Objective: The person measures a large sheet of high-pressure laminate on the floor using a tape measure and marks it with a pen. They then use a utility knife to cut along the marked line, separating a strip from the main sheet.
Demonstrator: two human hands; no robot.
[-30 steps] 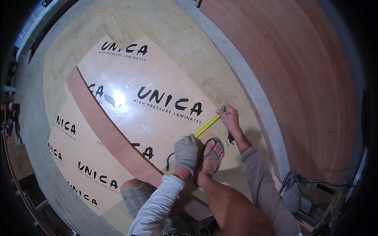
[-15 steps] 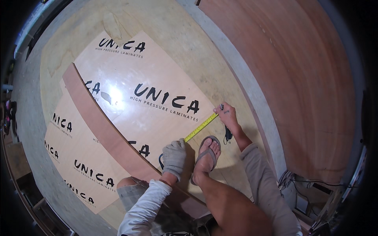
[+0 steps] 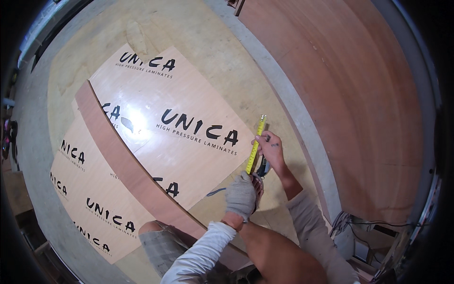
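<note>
My left hand, in a grey work glove, is closed at the lower end of a tape measure; its case is hidden by the glove. The yellow tape blade runs up from there past my bare right hand. My right fingers pinch the blade below its free end, and a small dark item I cannot make out also shows between them. Beside the blade lies a grey-and-black tool, partly hidden. To the left is a large laminate sheet with black lettering, its corner close to my hands.
A long curved reddish-brown strip lies across the sheets. Another printed sheet is left of it. A large reddish wooden panel stands at the right. A blue strip lies near my left hand, and cables at lower right.
My left hand has moved right, over my sandalled foot. The blade has swung steeper, and its end now sticks out beyond my right fingers, which have slid lower along it.
</note>
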